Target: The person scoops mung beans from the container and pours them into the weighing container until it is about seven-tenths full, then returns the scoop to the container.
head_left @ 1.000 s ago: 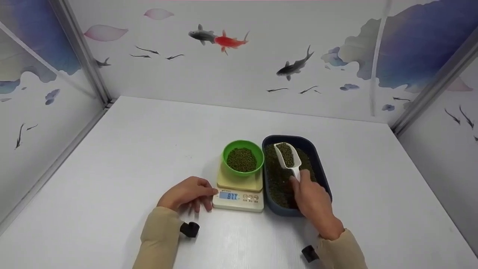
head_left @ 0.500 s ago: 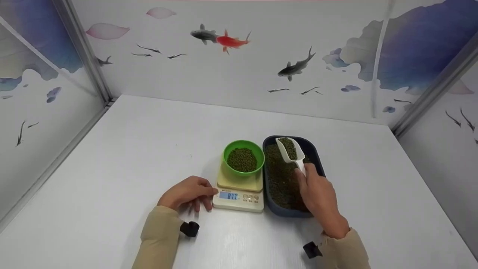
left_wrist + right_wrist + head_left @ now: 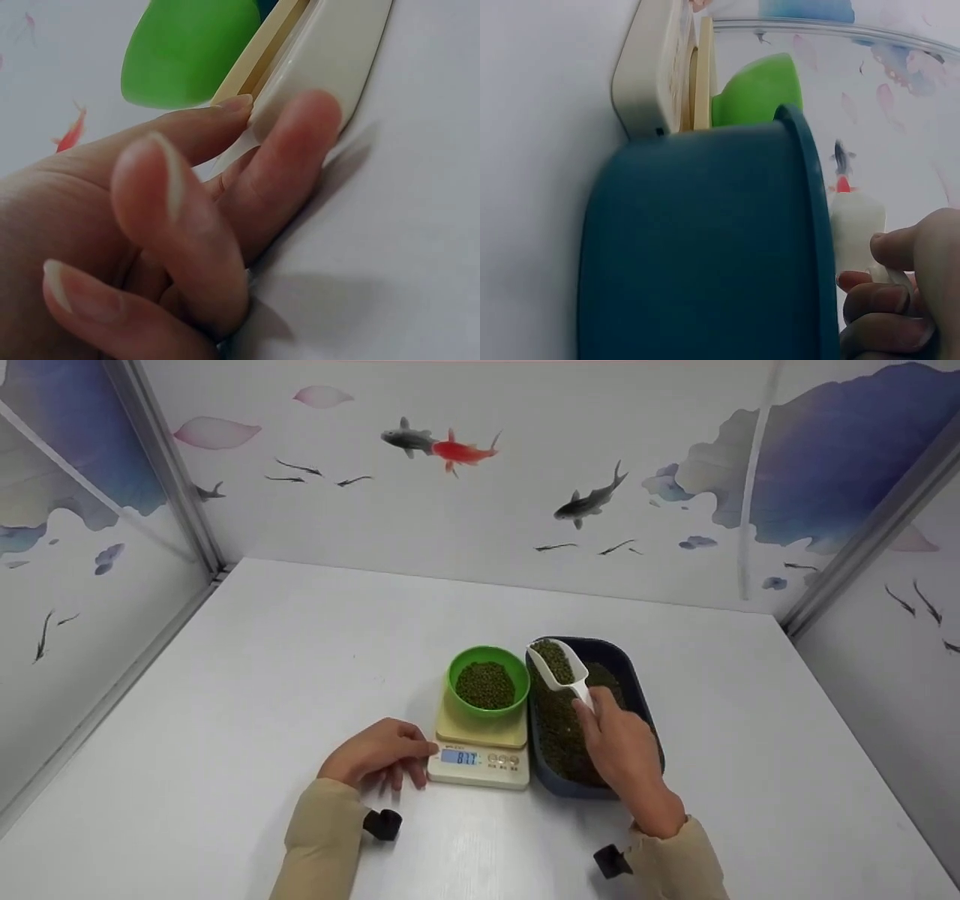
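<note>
My right hand (image 3: 619, 742) grips the handle of a white scoop (image 3: 576, 673) heaped with small greenish-brown pellets (image 3: 553, 660). The scoop is above the far left part of a dark blue tub (image 3: 634, 690) of the same pellets, its tip close to a green bowl (image 3: 489, 712). That bowl, partly filled with pellets, sits on a kitchen scale (image 3: 480, 774) whose display reads 87.7. My left hand (image 3: 379, 751) rests at the scale's left side, thumb at its edge and fingers loosely bent, as the left wrist view shows with the hand (image 3: 187, 195) beside the scale body.
The white table (image 3: 300, 660) carries the scale and tub side by side, almost touching. White panels with painted fish (image 3: 461, 451) enclose the back and sides. A small black device (image 3: 384, 825) is attached at the left sleeve and another black device (image 3: 613, 861) at the right.
The loaded scoop rose away from me and rightward over the tub, then came left toward the green bowl with my right hand. My left hand and the scale reading stay the same.
</note>
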`<state>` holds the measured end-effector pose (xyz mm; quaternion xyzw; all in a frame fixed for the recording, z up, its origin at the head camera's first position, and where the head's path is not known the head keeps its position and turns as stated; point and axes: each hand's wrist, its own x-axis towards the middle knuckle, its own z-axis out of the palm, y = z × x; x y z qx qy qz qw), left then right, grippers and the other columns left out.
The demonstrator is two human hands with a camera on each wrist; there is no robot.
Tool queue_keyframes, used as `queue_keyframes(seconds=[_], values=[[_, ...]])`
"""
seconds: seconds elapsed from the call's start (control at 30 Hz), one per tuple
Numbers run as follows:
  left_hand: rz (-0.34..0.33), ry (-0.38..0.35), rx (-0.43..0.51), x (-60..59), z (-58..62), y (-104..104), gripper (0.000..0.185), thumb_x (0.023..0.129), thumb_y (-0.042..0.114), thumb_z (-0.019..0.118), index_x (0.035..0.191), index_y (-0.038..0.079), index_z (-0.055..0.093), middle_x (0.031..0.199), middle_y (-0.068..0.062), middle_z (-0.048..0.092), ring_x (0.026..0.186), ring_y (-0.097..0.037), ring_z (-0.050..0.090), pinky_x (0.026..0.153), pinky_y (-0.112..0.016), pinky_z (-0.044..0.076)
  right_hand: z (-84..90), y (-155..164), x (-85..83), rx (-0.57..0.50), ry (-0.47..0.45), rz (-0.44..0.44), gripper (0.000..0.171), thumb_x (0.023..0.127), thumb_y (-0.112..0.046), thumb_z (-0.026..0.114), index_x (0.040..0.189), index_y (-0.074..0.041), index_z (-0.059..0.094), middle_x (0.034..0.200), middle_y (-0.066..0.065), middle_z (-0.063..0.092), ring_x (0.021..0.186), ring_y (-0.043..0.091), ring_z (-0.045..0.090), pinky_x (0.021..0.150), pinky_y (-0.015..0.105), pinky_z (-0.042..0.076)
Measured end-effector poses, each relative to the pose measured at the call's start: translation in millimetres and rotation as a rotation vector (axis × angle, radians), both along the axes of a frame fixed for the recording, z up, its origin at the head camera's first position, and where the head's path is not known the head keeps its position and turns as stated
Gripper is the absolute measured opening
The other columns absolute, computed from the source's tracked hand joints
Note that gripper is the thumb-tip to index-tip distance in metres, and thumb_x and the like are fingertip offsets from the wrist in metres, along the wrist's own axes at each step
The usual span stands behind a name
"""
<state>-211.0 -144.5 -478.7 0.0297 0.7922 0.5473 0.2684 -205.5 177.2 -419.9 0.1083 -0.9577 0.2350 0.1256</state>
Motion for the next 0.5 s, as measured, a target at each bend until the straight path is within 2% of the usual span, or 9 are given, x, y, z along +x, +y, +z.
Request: queue_keyframes(seconds=[0.23,0.5], values=[[-0.009,0.008,-0.010,0.1,-0.6,-1,0.034,0.080,0.041,0.063,0.087,0.007,0.062,0.071,-0.012,0.067,0.041,-0.011,0.050,0.036,-0.023,0.034,1.0,-16,-2.8,0.007,0.019,0.001,0.035,0.093,-0.042,0.040,0.116,-0.015,0.048,0.056,-0.004,0.045,0.044,0.014,0.041,0.043,0.029,0.032],[-0.017,0.013,-0.017,-0.3,1.0,-2,0.034,0.079,0.040,0.064,0.088,0.007,0.062,0.071,-0.013,0.067,0.042,-0.012,0.051,0.038,-0.023,0.035,7.4,-33,-4.6,-0.025,0.041,0.037,0.037,0.093,-0.043,0.042,0.117,-0.016,0.051,0.056,-0.006,0.044,0.045,0.014,0.039,0.045,0.030,0.032]])
